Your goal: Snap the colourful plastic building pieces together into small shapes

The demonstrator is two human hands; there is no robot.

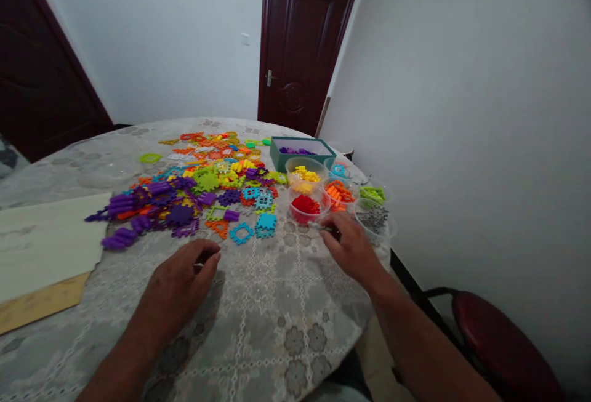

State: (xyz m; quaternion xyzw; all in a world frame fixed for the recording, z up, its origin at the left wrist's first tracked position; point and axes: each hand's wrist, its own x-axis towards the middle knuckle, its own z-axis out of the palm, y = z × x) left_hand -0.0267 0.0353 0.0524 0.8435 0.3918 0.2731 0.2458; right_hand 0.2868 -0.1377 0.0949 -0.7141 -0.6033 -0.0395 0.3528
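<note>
My right hand point(348, 242) is pinched on a small grey plastic piece point(316, 225), just in front of the clear cup of red pieces point(305, 205). Close beside that hand is a clear cup of grey pieces point(373, 218). My left hand point(182, 276) rests low over the tablecloth with fingers curled and thumb close to them; whether anything lies inside is hidden. Ahead of it spreads a pile of colourful plastic building pieces, with purple tubes point(120, 239), an orange triangle point(218, 228), a blue open frame point(241, 233) and a blue block point(266, 225) at its near edge.
More clear cups hold yellow point(305, 175), orange point(339, 194), light green point(372, 194) and blue pieces point(339, 170). Behind them stands a green box point(302, 154) with purple pieces. Cardboard point(41, 248) lies at the left. A red-seated stool point(498, 334) stands at the lower right, near the wall.
</note>
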